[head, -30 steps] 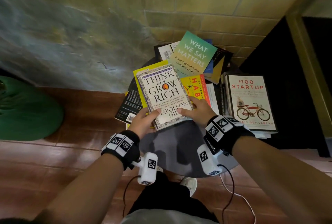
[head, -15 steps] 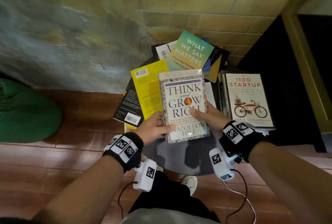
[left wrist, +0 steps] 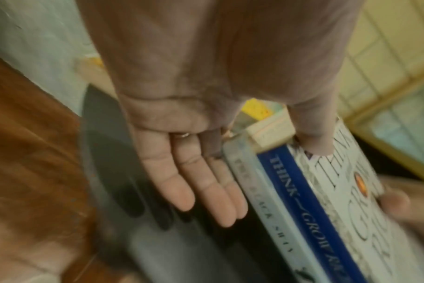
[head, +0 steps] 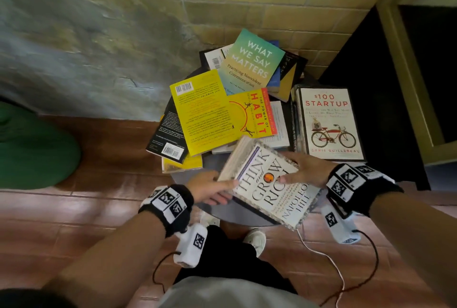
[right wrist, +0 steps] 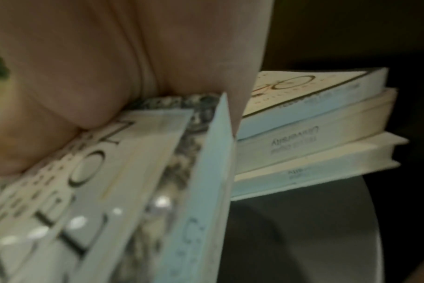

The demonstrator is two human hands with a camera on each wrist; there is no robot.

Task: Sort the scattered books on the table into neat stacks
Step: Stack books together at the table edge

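— Head view? 
— Lower centre, over the round table (head: 217, 164), both hands hold Think and Grow Rich (head: 272, 184), turned diagonally: left hand (head: 210, 190) at its spine edge, right hand (head: 305, 171) on the cover. Scattered books (head: 222, 110) lie above.

— Left wrist? 
— Thumb on the cover (left wrist: 339, 191), fingers (left wrist: 201, 191) straight, seemingly underneath; blurred.

— Right wrist? 
— Palm (right wrist: 109, 67) pressing the cover (right wrist: 85, 191); a stack (right wrist: 315, 124) at right.

Small round grey table (head: 215, 163), scattered books (head: 205, 115) seemingly directly on top.
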